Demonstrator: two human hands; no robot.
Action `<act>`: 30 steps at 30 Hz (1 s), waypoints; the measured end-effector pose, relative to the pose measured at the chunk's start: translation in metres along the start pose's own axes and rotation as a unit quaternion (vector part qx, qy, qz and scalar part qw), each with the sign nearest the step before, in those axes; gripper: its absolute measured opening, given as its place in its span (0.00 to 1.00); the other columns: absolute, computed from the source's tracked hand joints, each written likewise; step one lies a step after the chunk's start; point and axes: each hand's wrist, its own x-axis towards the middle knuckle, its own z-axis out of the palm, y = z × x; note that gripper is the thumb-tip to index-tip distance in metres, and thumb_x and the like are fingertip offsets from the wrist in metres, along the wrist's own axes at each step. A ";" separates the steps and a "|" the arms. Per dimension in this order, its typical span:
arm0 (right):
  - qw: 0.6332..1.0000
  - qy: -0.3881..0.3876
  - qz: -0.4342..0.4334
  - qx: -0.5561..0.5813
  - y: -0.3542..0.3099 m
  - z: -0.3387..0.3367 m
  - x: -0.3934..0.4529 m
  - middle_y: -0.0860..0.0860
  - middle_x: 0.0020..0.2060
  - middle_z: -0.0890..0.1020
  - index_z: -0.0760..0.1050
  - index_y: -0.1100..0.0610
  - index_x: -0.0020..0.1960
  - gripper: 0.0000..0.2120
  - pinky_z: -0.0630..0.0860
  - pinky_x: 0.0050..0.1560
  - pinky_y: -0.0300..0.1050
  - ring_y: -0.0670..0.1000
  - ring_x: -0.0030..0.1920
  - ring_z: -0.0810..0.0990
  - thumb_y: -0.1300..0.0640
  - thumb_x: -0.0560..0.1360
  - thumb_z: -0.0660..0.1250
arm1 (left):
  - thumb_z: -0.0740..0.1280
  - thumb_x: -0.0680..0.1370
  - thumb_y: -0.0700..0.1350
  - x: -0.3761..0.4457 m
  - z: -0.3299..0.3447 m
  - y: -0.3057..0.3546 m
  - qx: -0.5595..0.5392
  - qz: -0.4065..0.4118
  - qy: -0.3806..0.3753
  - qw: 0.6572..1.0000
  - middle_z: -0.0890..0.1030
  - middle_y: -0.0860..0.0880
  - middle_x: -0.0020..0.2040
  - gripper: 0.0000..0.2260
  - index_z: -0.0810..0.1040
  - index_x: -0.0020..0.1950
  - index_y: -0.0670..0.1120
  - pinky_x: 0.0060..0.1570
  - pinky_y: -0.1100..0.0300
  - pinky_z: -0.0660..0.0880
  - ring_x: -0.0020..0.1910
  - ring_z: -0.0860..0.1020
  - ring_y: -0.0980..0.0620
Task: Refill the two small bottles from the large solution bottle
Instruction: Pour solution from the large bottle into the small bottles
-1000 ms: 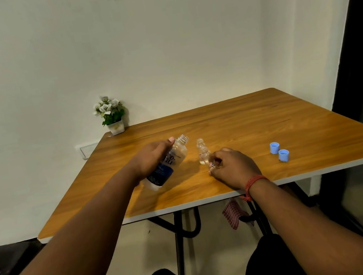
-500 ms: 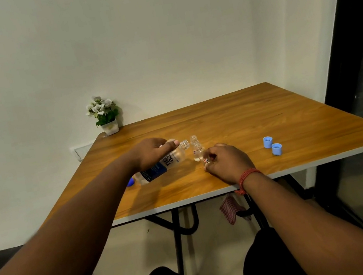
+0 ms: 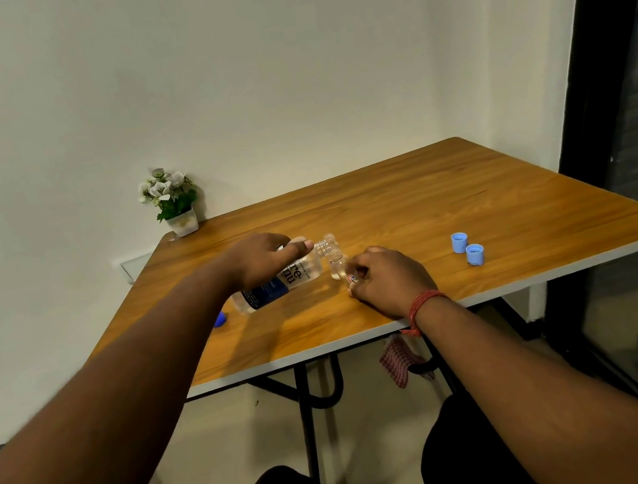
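The pour looks to be in hand. The left hand (image 3: 264,257) grips the large solution bottle (image 3: 280,285) around its upper body, tipped almost flat above the table (image 3: 408,204). Its long axis runs from base at about 8 o'clock to open neck at about 2 o'clock, and the neck sits right at the mouth of a small clear bottle (image 3: 338,266) standing upright near the middle of the table. The right hand (image 3: 387,278) has its fingers curled round that small bottle's lower part, steadying it from 4 o'clock. Whether liquid is flowing, or how full the small bottle is, cannot be told.

A second small bottle (image 3: 329,240) seems to stand just behind the first, toward 12 o'clock, and is partly hidden. Two light blue caps (image 3: 467,249) lie well apart at 3 o'clock, so both small bottles seem uncapped. A dark blue cap (image 3: 220,319) shows at 9 o'clock beside the left forearm. By my judgement, filling and recapping remain.
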 end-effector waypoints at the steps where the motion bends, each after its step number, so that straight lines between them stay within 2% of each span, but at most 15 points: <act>1: 1.000 0.000 0.001 0.000 0.000 0.000 0.000 0.42 0.49 0.77 0.78 0.42 0.57 0.13 0.77 0.48 0.45 0.47 0.49 0.77 0.47 0.72 0.69 | 0.52 0.77 0.71 0.000 -0.001 0.001 0.001 0.000 -0.002 1.000 0.79 0.49 0.48 0.31 0.80 0.58 0.48 0.47 0.54 0.73 0.47 0.77 0.51; 5: 1.000 -0.001 0.002 0.000 0.000 -0.001 0.000 0.42 0.49 0.76 0.78 0.42 0.58 0.14 0.76 0.48 0.44 0.47 0.49 0.77 0.47 0.72 0.70 | 0.51 0.72 0.74 -0.001 -0.002 0.004 -0.005 -0.010 -0.007 1.000 0.80 0.49 0.49 0.35 0.80 0.58 0.49 0.50 0.53 0.75 0.49 0.78 0.50; 13: 1.000 0.002 0.004 0.000 -0.001 -0.002 -0.001 0.42 0.47 0.76 0.78 0.43 0.57 0.13 0.74 0.46 0.43 0.47 0.49 0.77 0.48 0.72 0.70 | 0.51 0.72 0.73 -0.004 -0.006 0.005 0.005 -0.018 -0.021 1.000 0.79 0.48 0.52 0.37 0.78 0.63 0.47 0.54 0.51 0.76 0.52 0.78 0.47; 18: 1.000 0.005 0.003 -0.001 -0.001 -0.002 -0.001 0.43 0.49 0.77 0.79 0.43 0.55 0.12 0.77 0.49 0.45 0.47 0.49 0.77 0.48 0.72 0.69 | 0.53 0.78 0.70 -0.002 -0.006 0.003 0.017 -0.012 -0.022 1.000 0.79 0.48 0.50 0.31 0.78 0.61 0.47 0.47 0.55 0.73 0.48 0.78 0.50; 24: 1.000 0.014 -0.003 -0.003 0.000 -0.001 -0.001 0.43 0.47 0.76 0.79 0.44 0.56 0.12 0.76 0.47 0.45 0.48 0.48 0.77 0.49 0.72 0.68 | 0.54 0.78 0.69 -0.004 -0.009 0.005 0.019 -0.013 -0.028 0.999 0.80 0.47 0.53 0.32 0.78 0.64 0.46 0.54 0.52 0.76 0.51 0.78 0.48; 30: 1.000 0.020 -0.005 0.000 0.001 0.001 -0.001 0.43 0.47 0.75 0.79 0.43 0.58 0.14 0.77 0.47 0.46 0.48 0.47 0.77 0.50 0.72 0.68 | 0.54 0.79 0.68 -0.005 -0.009 0.005 0.021 -0.012 -0.026 0.999 0.81 0.44 0.56 0.30 0.78 0.64 0.46 0.54 0.52 0.76 0.52 0.78 0.48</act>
